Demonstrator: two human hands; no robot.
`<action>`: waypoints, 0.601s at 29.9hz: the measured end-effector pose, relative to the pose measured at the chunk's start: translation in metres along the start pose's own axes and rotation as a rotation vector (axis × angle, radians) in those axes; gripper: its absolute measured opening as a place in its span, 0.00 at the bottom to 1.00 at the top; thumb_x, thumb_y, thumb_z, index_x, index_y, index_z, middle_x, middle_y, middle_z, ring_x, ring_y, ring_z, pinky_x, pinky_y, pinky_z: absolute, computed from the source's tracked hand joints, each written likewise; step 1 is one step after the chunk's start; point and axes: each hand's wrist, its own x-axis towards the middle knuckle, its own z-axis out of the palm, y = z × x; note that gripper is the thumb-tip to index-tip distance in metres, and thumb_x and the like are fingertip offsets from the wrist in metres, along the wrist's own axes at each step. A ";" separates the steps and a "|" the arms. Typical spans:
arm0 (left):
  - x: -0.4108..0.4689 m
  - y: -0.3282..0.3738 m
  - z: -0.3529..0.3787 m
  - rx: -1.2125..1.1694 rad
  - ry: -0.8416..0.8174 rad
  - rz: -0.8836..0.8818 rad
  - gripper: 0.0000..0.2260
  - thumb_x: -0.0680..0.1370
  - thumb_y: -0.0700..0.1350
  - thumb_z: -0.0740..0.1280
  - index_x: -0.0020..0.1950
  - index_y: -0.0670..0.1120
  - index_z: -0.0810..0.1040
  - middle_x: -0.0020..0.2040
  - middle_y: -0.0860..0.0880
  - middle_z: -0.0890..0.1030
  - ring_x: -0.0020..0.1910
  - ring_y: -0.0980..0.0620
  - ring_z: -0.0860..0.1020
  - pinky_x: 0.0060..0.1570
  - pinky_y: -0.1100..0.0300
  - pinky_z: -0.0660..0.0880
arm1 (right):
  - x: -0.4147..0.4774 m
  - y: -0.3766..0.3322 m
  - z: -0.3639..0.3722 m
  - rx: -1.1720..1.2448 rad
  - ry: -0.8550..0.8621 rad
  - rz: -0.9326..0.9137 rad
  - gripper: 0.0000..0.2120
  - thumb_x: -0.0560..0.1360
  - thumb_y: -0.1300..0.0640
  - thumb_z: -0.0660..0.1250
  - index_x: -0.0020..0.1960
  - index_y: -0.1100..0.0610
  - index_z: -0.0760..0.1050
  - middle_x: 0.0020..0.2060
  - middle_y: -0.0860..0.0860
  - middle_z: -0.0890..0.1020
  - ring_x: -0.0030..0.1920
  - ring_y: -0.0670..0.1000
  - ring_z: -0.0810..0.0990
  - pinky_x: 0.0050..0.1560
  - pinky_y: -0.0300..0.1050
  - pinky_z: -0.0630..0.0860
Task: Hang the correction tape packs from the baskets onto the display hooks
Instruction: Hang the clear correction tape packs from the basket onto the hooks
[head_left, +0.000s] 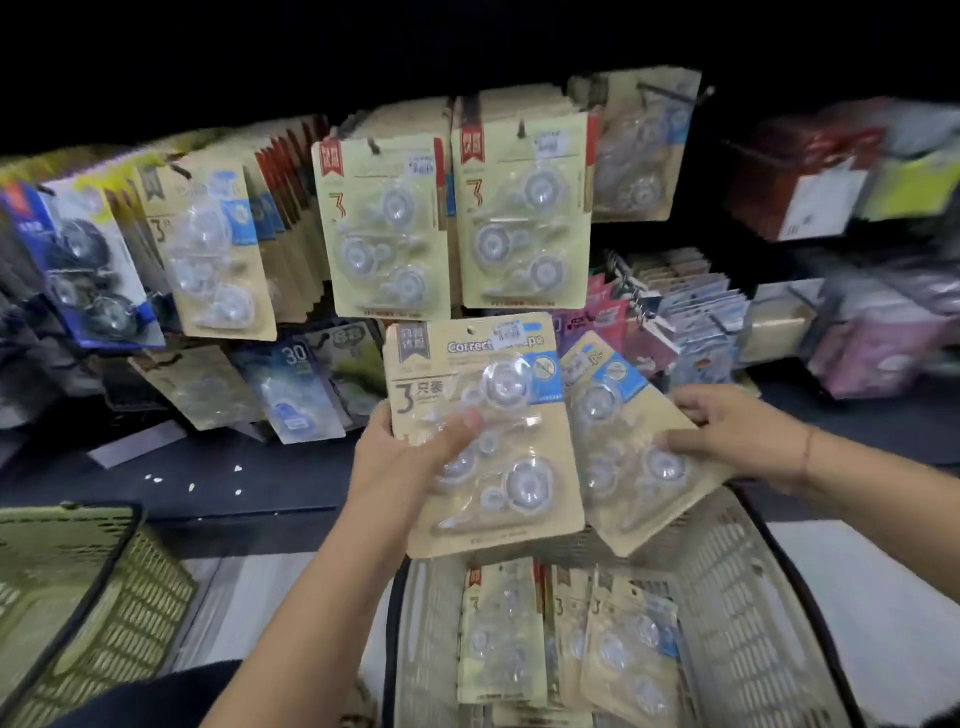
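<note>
At far left, the green basket stands on the floor; its contents are not visible. Above it, the blue-label row hangs from display hooks, cards stacked front to back. Its print appears to match the two packs in hand, so it is the probable target.

At centre, the plain kraft rows hang side by side, each stacked deep.

Directly below them, the left hand holds the first pack upright, face toward the camera. The thumb is clamped across the front blister, and the fingers are curled behind the left edge of the card. The hang hole is uppermost and unobstructed, which suits threading onto a hook.

Just to the right, the right hand holds the second pack, tilted and partly tucked behind the first. The thumb presses the front face, and the fingers are curled round the right edge. This pack appears to be held in reserve while the first is hung.

Beneath both hands, the grey basket holds further packs standing on edge, close below the hands.

Step in hand: carry the first pack to a hook. It is not yet on one.
</note>
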 end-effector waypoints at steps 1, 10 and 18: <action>0.001 0.009 0.007 0.019 -0.028 0.032 0.32 0.57 0.57 0.83 0.59 0.54 0.79 0.51 0.54 0.87 0.50 0.51 0.86 0.52 0.48 0.82 | -0.003 -0.005 -0.018 0.014 0.051 -0.027 0.09 0.74 0.70 0.69 0.53 0.62 0.79 0.47 0.55 0.84 0.44 0.50 0.81 0.45 0.43 0.76; 0.038 0.077 0.062 -0.025 -0.114 0.298 0.29 0.61 0.55 0.81 0.60 0.56 0.78 0.51 0.58 0.86 0.51 0.58 0.85 0.49 0.59 0.78 | 0.001 -0.035 -0.099 0.352 0.574 -0.292 0.06 0.77 0.65 0.66 0.51 0.57 0.78 0.35 0.47 0.84 0.25 0.38 0.78 0.21 0.28 0.68; 0.060 0.072 0.071 -0.119 -0.052 0.294 0.28 0.58 0.55 0.79 0.56 0.56 0.78 0.50 0.57 0.87 0.50 0.56 0.85 0.51 0.55 0.79 | 0.040 -0.037 -0.114 0.433 0.639 -0.353 0.07 0.76 0.62 0.68 0.49 0.52 0.79 0.46 0.53 0.86 0.45 0.50 0.85 0.46 0.42 0.82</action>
